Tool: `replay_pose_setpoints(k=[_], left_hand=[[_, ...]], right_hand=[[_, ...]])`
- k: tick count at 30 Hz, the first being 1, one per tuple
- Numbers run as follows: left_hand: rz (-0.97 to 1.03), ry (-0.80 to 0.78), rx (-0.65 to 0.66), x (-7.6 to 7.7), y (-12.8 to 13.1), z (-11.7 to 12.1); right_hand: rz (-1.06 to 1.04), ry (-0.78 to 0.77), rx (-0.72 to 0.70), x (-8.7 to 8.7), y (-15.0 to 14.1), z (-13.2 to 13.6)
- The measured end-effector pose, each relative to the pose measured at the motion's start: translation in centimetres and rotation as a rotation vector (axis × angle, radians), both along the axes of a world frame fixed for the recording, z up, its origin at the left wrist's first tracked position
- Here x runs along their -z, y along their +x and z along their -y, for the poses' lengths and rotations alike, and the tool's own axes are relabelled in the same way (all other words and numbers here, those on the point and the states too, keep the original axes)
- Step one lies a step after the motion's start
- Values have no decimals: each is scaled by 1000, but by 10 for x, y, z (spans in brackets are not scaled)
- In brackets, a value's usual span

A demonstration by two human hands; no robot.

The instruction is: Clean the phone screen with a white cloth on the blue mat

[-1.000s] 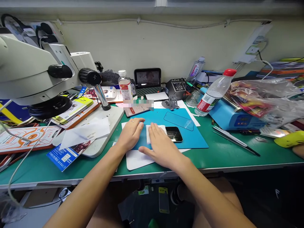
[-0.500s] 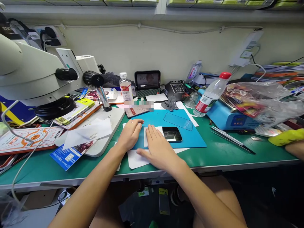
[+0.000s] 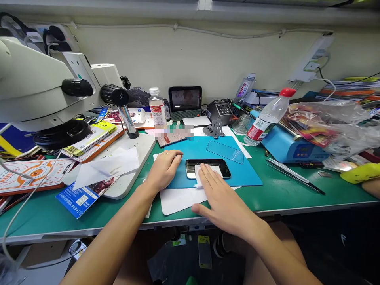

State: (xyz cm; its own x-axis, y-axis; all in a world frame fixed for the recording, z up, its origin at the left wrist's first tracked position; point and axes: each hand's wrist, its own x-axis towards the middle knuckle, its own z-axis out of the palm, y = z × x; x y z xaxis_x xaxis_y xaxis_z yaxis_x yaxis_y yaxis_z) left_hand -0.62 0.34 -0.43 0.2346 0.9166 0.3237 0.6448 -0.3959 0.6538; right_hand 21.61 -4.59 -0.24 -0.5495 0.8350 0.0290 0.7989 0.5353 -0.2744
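Note:
A smartphone [image 3: 191, 168] lies screen up on the blue mat [image 3: 251, 178], its dark glass reflecting light. My right hand [image 3: 224, 200] lies over its right half, fingers stretched out flat and thumb apart, pressing a folded white wipe [image 3: 218, 170] against the screen. Left of the phone, my left hand [image 3: 166, 168] rests at the mat's edge. Its fingers are loosely curled together, with nothing visible in them. Behind the phone, a clear screen protector [image 3: 224, 151] with a black border lies on the mat. White paper [image 3: 175, 202] sticks out from beneath the mat's front edge.
A microscope [image 3: 35, 91] stands at left beside piled boxes and papers. Bottles, including a red-capped one [image 3: 267, 118], stand behind the mat. Tweezers [image 3: 293, 176] lie at right near a blue machine [image 3: 291, 146] under plastic bags. Another person's yellow sleeve [image 3: 360, 173] is at far right.
My right hand has slid the wipe rightward across the phone, uncovering the screen's left part. My left hand has stayed nearly in place. The camera view has shifted slightly.

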Motion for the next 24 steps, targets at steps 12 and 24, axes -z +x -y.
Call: replay_pose_setpoints(k=[12,24], left_hand=[[7,-46,26,-3,1,3],[6,-36,10,-2,-1,3]], right_hand=[[57,1,120,0,29,0],[-52,44,83,9,44,-10]])
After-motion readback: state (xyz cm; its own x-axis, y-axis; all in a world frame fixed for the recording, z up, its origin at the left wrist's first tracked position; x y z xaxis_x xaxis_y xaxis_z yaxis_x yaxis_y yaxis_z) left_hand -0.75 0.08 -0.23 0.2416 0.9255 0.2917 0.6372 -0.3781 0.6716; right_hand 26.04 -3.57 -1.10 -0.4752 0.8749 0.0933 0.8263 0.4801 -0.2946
